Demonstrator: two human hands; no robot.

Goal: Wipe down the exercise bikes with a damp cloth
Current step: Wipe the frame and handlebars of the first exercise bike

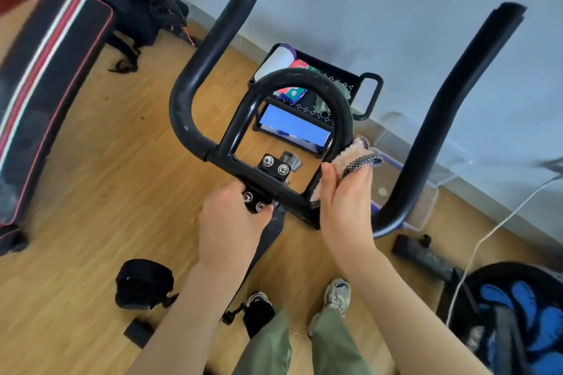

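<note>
The pink cloth (355,158) is clamped against the black handlebar loop (292,106) by the right hand (344,201), while the bolted clamp (262,189) is gripped under the left hand's (231,222) curled fingers.

Looking down over the black handlebars (213,49), left hand (233,222) grips the bolted clamp (268,183) on the crossbar while the right hand (345,204) presses a pinkish cloth (356,155) around the inner loop's right side, wood floor (106,161) underneath.
</note>
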